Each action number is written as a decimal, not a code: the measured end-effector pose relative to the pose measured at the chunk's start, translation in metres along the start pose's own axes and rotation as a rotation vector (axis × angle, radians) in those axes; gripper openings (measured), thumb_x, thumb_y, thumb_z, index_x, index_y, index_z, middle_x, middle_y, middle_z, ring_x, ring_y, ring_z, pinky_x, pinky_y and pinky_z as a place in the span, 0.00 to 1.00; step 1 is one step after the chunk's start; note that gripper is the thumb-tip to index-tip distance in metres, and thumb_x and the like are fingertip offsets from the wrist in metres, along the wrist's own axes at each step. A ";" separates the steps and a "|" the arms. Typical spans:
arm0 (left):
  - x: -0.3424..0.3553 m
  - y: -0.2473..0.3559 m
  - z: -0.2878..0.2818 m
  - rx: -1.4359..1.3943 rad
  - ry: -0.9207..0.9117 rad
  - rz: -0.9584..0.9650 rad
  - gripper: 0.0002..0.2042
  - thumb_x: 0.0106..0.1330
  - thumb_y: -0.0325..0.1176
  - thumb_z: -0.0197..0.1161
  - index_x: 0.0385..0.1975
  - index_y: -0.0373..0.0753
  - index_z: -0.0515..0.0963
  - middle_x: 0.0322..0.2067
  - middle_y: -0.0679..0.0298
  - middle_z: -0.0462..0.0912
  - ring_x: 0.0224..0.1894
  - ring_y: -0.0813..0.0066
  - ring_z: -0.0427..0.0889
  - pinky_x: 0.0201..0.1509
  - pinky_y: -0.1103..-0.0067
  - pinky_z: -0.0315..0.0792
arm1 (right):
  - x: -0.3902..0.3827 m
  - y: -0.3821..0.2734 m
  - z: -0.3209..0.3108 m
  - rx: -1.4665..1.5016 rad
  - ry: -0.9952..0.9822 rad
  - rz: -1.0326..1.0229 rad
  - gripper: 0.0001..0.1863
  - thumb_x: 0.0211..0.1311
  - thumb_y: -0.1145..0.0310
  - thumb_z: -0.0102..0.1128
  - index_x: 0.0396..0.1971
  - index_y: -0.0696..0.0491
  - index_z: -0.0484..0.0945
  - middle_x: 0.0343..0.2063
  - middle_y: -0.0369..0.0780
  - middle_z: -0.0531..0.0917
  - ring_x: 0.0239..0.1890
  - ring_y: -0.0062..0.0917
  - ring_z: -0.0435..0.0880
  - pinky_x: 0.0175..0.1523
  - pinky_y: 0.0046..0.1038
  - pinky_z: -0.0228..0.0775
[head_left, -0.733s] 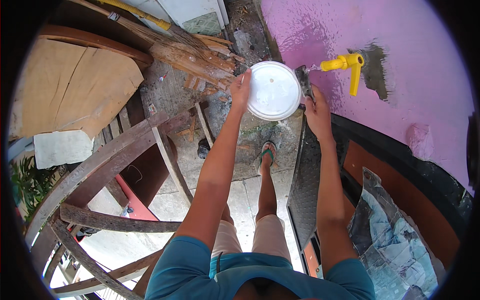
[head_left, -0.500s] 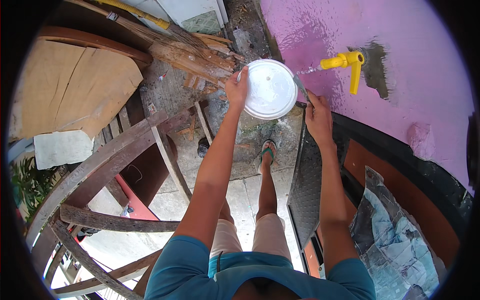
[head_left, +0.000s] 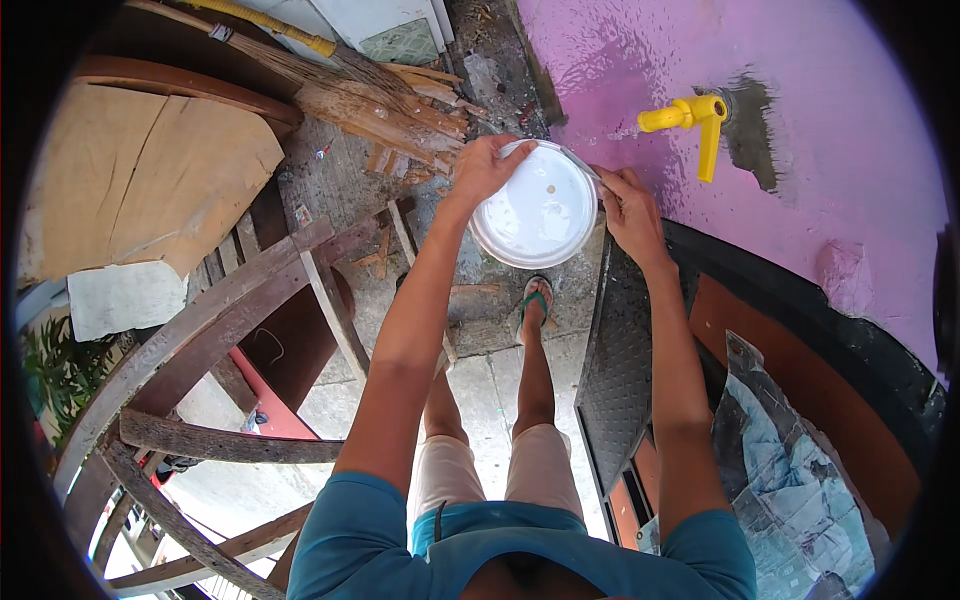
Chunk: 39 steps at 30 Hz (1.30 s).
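I hold a round white plastic bucket [head_left: 538, 210] out in front of me, seen from above with its pale inside showing. My left hand [head_left: 483, 167] grips its rim on the left side. My right hand [head_left: 628, 205] holds the rim on the right, where a thin wire handle meets it. A yellow tap [head_left: 690, 118] sticks out of the pink wall [head_left: 800, 120] just right of and above the bucket. My foot in a green sandal [head_left: 534, 302] shows on the concrete below the bucket.
A pile of split wood and a broom [head_left: 380, 95] lies on the ground ahead. A curved wooden frame [head_left: 200, 340] stands at my left beside a brown board [head_left: 130, 190]. A dark metal plate [head_left: 625, 370] and crumpled sheeting [head_left: 800, 480] lie at my right.
The bucket has tilted so its open inside faces me. My left hand has shifted onto the upper left rim and my right hand onto the right rim by the handle.
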<state>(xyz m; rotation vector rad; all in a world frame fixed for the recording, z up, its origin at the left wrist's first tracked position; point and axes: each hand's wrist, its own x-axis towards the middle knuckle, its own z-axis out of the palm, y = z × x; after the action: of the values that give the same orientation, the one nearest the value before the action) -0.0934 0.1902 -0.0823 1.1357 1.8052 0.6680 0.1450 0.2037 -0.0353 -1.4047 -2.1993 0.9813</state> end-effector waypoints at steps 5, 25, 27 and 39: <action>0.009 0.002 -0.018 0.136 -0.085 0.009 0.20 0.63 0.47 0.56 0.40 0.35 0.81 0.29 0.52 0.84 0.34 0.66 0.83 0.41 0.73 0.72 | 0.001 0.010 -0.001 0.138 -0.095 0.066 0.17 0.61 0.75 0.54 0.51 0.54 0.76 0.34 0.42 0.78 0.31 0.28 0.77 0.37 0.27 0.68; 0.013 -0.041 0.000 0.038 0.216 0.058 0.27 0.64 0.59 0.50 0.39 0.39 0.81 0.23 0.51 0.82 0.29 0.54 0.82 0.36 0.66 0.73 | -0.041 0.000 0.014 0.314 0.108 0.194 0.16 0.61 0.76 0.54 0.50 0.57 0.76 0.31 0.41 0.77 0.32 0.24 0.76 0.38 0.22 0.67; 0.013 -0.035 0.004 0.050 0.219 0.052 0.27 0.65 0.59 0.50 0.39 0.39 0.81 0.22 0.51 0.81 0.29 0.54 0.82 0.36 0.66 0.73 | -0.041 0.000 0.019 0.219 0.126 0.199 0.16 0.61 0.76 0.54 0.50 0.55 0.76 0.33 0.44 0.78 0.34 0.30 0.79 0.40 0.25 0.68; 0.009 -0.029 0.015 -0.011 0.228 0.026 0.27 0.65 0.59 0.48 0.39 0.39 0.82 0.20 0.52 0.80 0.27 0.53 0.81 0.34 0.66 0.71 | -0.032 -0.011 0.016 0.052 0.210 0.200 0.17 0.60 0.76 0.54 0.49 0.52 0.77 0.29 0.44 0.76 0.29 0.33 0.77 0.35 0.29 0.69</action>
<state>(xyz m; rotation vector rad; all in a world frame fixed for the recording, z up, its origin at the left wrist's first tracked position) -0.0947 0.1856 -0.1160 1.1139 1.9768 0.8510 0.1424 0.1666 -0.0366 -1.6464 -1.8986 0.9017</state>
